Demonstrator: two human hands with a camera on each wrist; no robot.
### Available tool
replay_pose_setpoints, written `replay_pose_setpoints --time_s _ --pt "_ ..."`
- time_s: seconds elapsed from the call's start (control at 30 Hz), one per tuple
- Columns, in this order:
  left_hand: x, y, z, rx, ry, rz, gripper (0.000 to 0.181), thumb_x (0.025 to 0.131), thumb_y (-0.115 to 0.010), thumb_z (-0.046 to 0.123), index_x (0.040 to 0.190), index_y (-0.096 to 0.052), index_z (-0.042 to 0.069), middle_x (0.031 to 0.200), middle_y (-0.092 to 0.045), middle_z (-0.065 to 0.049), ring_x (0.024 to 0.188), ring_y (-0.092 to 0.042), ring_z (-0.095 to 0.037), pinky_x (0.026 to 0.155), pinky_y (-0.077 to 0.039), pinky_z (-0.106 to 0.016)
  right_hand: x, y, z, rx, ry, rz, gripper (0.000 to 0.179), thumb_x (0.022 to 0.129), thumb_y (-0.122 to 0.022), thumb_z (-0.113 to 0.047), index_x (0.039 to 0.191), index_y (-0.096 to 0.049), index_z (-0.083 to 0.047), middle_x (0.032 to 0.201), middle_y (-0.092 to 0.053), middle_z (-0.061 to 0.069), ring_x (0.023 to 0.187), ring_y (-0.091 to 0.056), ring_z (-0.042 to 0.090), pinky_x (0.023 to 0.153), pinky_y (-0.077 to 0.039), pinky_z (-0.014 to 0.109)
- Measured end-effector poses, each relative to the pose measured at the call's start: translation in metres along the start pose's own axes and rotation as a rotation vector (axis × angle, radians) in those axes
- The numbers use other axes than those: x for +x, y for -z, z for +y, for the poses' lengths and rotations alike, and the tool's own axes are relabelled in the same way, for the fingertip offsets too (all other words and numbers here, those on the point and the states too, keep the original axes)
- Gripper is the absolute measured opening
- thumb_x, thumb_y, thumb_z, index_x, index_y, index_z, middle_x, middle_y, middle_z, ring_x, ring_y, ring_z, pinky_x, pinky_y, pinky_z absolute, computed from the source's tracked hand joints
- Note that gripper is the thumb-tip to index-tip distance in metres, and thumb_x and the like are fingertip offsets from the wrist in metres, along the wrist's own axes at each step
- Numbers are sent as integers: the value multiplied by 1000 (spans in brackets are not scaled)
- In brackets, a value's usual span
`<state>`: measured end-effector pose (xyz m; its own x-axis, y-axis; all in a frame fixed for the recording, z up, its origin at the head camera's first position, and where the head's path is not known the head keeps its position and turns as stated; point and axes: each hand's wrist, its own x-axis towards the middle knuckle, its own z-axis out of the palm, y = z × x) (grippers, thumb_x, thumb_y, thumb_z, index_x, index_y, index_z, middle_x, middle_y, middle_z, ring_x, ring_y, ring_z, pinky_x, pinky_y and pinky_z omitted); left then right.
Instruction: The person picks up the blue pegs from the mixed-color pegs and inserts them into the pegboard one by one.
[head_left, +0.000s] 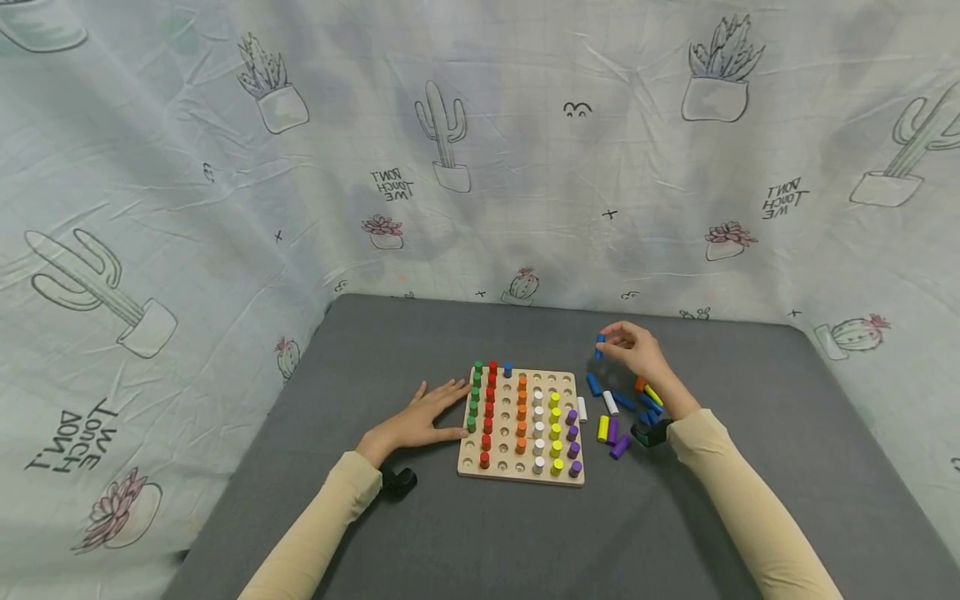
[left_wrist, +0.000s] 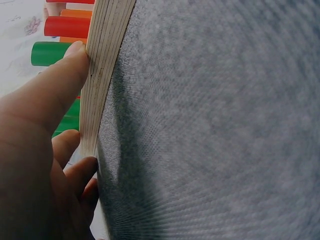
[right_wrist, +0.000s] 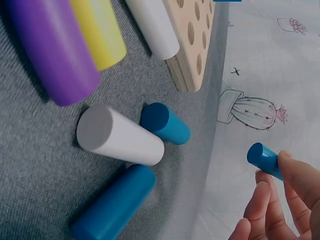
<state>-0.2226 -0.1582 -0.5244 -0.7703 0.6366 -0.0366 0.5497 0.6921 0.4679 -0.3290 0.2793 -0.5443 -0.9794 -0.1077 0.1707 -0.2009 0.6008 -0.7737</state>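
Observation:
A wooden pegboard (head_left: 491, 476) lies on the grey table, with rows of green, red, orange, white, yellow and purple pegs standing in its holes. One blue peg (head_left: 507, 370) stands at the far end of the third column. My left hand (head_left: 416, 421) rests at the board's left side, fingers spread, thumb and fingertips touching the edge (left_wrist: 97, 75). Beyond the board's far right corner, my right hand (head_left: 637, 350) pinches another blue peg (right_wrist: 264, 159) between thumb and fingers, raised above the table. The peg's rear end is hidden by the fingers.
Right of the board lie loose pegs: several blue, a white peg (head_left: 611, 403), purple pegs (head_left: 619, 447), yellow ones (head_left: 603, 429) and an orange peg (head_left: 640, 384). Another white peg (head_left: 582, 409) lies against the board's right edge. A cactus-print cloth (head_left: 495, 125) hangs behind the table.

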Motion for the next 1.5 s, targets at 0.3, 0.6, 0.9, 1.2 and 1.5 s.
replay_pose_setpoints --time_s 0.3,0.6,0.9,1.2,1.5 --pt "0 0 0 -3 -1 -6 80 78 -43 64 141 -10 29 147 -12 1 134 -7 -16 106 6 -51 -17 10 -46 62 7 -60 42 76 -56 -56 102 -55 -23 92 -58 0 80 -56 18 58 -48 40" --pt "2 1 -1 -2 -6 -5 80 78 -42 65 141 -10 29 147 -12 1 134 -7 -16 106 6 -51 -28 20 -96 148 10 -128 32 84 -59 -28 109 -55 -9 98 -57 12 83 -56 22 72 -47 47" --pt "2 0 -2 4 -12 -2 80 78 -43 64 142 -11 27 147 -12 0 134 -8 -18 105 5 -52 -26 13 -103 170 35 -153 30 83 -60 -24 109 -55 -9 96 -58 11 84 -56 30 70 -46 53" --pt "2 1 -2 2 -12 -5 80 78 -44 64 141 -11 28 147 -12 0 134 -9 -19 105 4 -53 -23 7 -108 198 69 -168 29 83 -60 -24 108 -55 -9 97 -57 12 83 -56 24 74 -46 51" --pt "2 2 -2 -2 -16 -10 80 78 -45 63 141 -12 27 147 -13 -1 134 -10 -20 105 4 -53 -26 5 -128 202 47 -211 31 84 -59 -20 111 -54 -5 100 -57 13 84 -56 22 72 -46 49"
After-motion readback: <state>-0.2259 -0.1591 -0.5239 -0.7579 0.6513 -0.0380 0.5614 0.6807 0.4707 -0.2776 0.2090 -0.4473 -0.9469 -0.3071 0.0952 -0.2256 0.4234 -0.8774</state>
